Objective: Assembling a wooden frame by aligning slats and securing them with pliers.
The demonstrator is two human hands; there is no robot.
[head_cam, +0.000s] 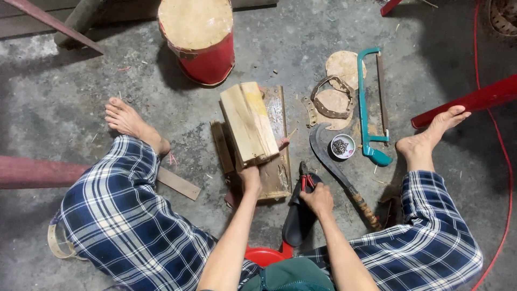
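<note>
I sit on a concrete floor with my legs spread. My left hand (250, 177) grips the near end of a pale wooden block (248, 122), which lies tilted on a flat wooden board (276, 178). My right hand (318, 198) closes on red-handled pliers (305, 178) just right of the board, above a black sandal (299, 218). A curved billhook knife (335, 161) with a wooden handle lies right of the pliers.
A teal hacksaw (370, 108), a small white bowl of nails (342, 146), leather rings and round pieces (335, 97) lie at the right. A red drum (198, 37) stands ahead. A thin wood strip (179, 183) lies left. Red bars (468, 102) and a red cable (503, 156) flank the right.
</note>
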